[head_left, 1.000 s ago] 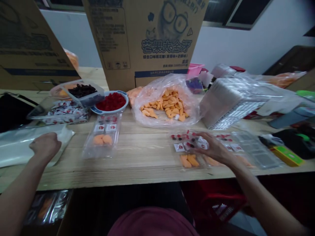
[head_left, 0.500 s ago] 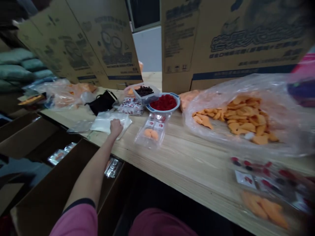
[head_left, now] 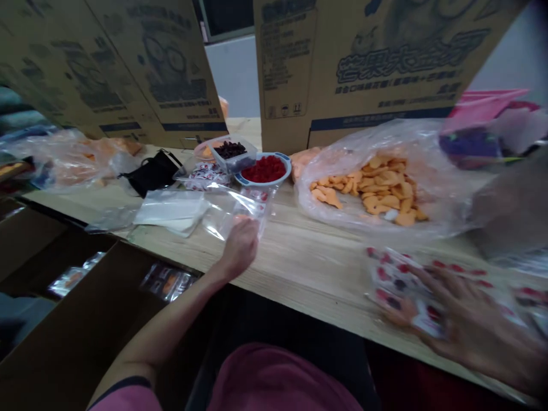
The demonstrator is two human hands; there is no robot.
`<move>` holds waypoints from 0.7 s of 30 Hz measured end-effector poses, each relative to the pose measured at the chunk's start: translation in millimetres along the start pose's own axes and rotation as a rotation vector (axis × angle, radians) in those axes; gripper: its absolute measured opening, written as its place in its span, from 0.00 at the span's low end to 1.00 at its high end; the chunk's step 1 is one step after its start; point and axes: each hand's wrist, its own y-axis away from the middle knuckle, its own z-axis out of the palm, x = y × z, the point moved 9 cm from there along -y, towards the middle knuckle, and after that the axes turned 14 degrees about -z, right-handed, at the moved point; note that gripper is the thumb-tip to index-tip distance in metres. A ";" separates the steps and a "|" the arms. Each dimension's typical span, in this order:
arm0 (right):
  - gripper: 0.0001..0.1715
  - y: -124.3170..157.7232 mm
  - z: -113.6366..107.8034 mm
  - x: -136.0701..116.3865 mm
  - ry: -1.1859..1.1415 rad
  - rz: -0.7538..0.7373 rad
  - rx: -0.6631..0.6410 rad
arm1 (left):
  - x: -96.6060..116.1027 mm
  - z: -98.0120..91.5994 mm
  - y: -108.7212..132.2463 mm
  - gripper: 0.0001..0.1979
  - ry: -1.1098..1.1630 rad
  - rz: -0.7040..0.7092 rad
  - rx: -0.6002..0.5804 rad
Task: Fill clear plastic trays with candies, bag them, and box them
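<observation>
My left hand (head_left: 242,245) is closed on a clear plastic bag (head_left: 220,208), which stretches back and left from the fingers. Under it lies a filled clear packet (head_left: 263,197) with printed sachets, partly covered by the hand and bag. Just left is a stack of flat pale bags (head_left: 171,208). At the right, my right hand (head_left: 466,319) lies with fingers stretched over clear packets (head_left: 396,279) holding red and dark pieces and printed sachets. An orange piece (head_left: 398,311) shows in the nearest packet, near my thumb.
Behind stand a blue-rimmed bowl of red pieces (head_left: 263,170), a tub of dark pieces (head_left: 233,154) and a large bag of orange slices (head_left: 385,185). Cardboard sheets (head_left: 363,68) rise at the back. An open carton (head_left: 77,319) with packets stands below the table's left edge.
My left hand has moved right from the flat bag stack, drawing a clear bag along. My right hand has come into fuller view over the packets. The whole view has shifted right.
</observation>
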 end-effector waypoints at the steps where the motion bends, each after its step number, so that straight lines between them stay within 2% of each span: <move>1: 0.46 -2.8 -1.1 -17.4 -0.033 -0.065 -0.039 | 27.1 19.8 11.1 0.10 0.008 0.073 -0.067; 4: 0.50 -7.9 -5.9 -68.2 -0.142 -0.239 -0.107 | 82.4 73.0 41.0 0.12 -0.001 0.185 -0.275; 6: 0.52 -5.9 -7.8 -93.9 -0.221 -0.293 -0.125 | 101.7 97.0 55.5 0.11 0.006 0.231 -0.393; 8: 0.53 -1.6 -6.4 -111.5 -0.286 -0.300 -0.150 | 109.8 108.2 62.6 0.10 0.024 0.250 -0.447; 11: 0.55 1.3 0.4 -130.5 -0.345 -0.324 -0.202 | 108.7 107.8 63.0 0.10 0.055 0.231 -0.433; 14: 0.56 -5.4 9.7 -139.2 -0.372 -0.344 -0.247 | 106.4 100.8 64.9 0.11 0.096 0.241 -0.416; 21: 0.55 -16.7 17.6 -139.3 -0.298 -0.276 -0.202 | 109.4 87.5 82.3 0.13 0.146 0.419 -0.435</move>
